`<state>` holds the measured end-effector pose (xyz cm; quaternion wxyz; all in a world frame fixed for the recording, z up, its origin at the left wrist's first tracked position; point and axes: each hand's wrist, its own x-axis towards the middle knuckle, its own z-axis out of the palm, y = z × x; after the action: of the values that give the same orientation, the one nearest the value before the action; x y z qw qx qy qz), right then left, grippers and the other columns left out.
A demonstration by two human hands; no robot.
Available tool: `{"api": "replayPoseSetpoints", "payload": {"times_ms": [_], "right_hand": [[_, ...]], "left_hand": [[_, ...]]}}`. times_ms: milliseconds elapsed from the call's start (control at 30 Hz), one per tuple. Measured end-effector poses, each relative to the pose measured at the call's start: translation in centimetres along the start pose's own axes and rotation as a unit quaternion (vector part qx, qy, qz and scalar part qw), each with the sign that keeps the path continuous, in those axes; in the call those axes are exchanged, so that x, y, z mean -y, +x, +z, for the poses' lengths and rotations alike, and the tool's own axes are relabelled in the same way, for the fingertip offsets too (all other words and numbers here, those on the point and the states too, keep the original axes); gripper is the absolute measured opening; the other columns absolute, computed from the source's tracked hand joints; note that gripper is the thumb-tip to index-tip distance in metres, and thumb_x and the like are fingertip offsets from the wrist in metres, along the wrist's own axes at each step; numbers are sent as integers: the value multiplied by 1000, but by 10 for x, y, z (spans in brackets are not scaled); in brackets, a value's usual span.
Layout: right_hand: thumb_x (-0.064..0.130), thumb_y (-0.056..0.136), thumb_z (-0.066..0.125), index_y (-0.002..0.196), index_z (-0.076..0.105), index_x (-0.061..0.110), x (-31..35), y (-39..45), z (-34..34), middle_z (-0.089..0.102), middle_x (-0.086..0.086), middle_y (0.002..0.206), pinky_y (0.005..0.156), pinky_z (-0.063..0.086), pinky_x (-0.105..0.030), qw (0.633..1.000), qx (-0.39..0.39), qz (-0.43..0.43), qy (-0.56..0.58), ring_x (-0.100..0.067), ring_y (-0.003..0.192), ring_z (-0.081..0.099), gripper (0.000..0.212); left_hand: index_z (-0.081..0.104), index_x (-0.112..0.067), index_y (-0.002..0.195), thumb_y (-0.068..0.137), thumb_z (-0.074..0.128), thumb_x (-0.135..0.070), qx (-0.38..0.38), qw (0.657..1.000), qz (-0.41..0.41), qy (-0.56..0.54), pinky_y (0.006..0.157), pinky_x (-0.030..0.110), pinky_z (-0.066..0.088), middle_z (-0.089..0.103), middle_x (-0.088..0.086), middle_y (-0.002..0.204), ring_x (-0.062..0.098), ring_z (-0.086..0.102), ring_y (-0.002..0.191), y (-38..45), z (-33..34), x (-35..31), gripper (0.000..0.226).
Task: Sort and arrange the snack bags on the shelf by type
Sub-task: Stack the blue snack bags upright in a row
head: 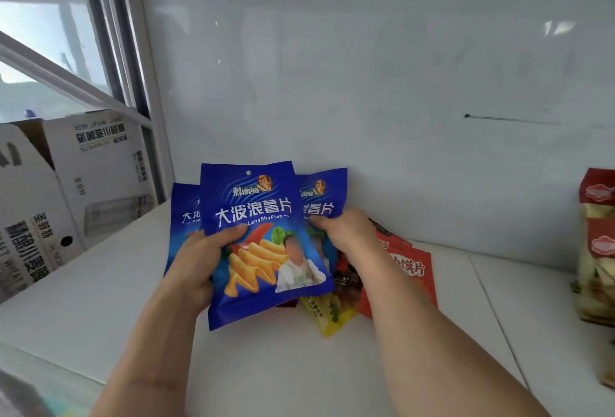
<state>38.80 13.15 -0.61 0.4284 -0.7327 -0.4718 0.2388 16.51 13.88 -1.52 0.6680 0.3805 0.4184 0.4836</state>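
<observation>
Glossy plastic blue chip bags (266, 243) on a smooth white shelf (283, 366), beside cardboard boxes (83, 177).

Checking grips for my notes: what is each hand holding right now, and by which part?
The left hand grips the front blue chip bag at its left edge, thumb across the front. The right hand pinches another blue bag behind it, near its middle.

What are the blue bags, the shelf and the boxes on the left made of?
Blue bags: probably glossy printed plastic film, given the sheen, the flat sealed edges and the punched hang hole.
Shelf: smooth white panels, likely painted metal or laminate; a seam shows.
Boxes: white printed cardboard, with brown inner faces at the cut edges.
</observation>
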Motion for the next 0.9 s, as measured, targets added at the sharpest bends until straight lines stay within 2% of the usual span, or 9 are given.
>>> {"api": "replayPoseSetpoints", "payload": {"times_ms": [67,167,233,300,433,533,700,800,900], "right_hand": [[32,88,73,105,70,16,3,-1,3,70,-6,104,89,53,-42,999,10,3,33,-26,100,65,24],[31,90,71,97,69,23,4,0,0,73,-7,109,95,53,-48,997,-3,-10,79,-27,103,67,10],[36,84,74,89,70,24,4,1,-7,76,-5,103,96,53,-51,989,-16,-7,148,-27,100,70,14],[39,77,75,94,72,21,0,2,-18,78,-5,97,94,54,-55,974,-29,-5,225,-29,95,73,25],[32,87,74,106,70,16,-8,-3,-61,78,-8,100,86,59,-48,948,-94,-24,302,-27,88,75,25],[37,84,75,107,68,19,-23,-12,-104,78,-5,101,80,59,-42,939,-150,-48,305,-22,84,75,30],[36,91,71,105,65,21,-68,-40,-187,78,-1,97,76,60,-40,933,-220,-39,284,-21,88,76,22],[27,93,69,100,68,22,-105,-55,-223,77,-6,100,80,59,-43,939,-226,-25,259,-25,90,75,8],[18,95,67,94,70,22,-139,-64,-238,77,-4,100,70,56,-28,951,-227,-4,208,-10,80,72,5]], "left_hand": [[63,-13,122,83,78,-18,11,1000,-9,-4,77,48,61,77,12,108,34,75,97,4,-3,0,42],[65,-12,116,84,77,-17,39,999,-11,-6,73,44,60,78,13,105,31,76,90,7,-3,-2,34],[67,-13,110,86,75,-17,58,998,-8,-4,69,41,60,79,12,101,28,77,83,7,1,-4,26],[68,-12,106,88,72,-16,81,997,0,-4,63,39,62,79,12,98,27,78,78,5,7,-7,19],[71,-12,100,88,70,-16,127,992,15,-15,60,39,63,79,13,96,26,78,76,-5,33,-14,12],[70,-11,101,89,68,-13,161,986,31,-20,59,37,63,79,13,94,26,78,76,-15,60,-14,12],[68,-4,112,85,68,-12,234,972,5,-4,63,39,63,78,18,100,29,77,79,-38,125,12,28],[69,-1,111,86,66,-7,280,959,-28,30,66,37,63,77,19,102,29,77,82,-53,167,42,26],[68,0,117,89,66,-4,310,943,-83,89,79,43,62,75,22,110,35,74,94,-64,203,76,28]]}}
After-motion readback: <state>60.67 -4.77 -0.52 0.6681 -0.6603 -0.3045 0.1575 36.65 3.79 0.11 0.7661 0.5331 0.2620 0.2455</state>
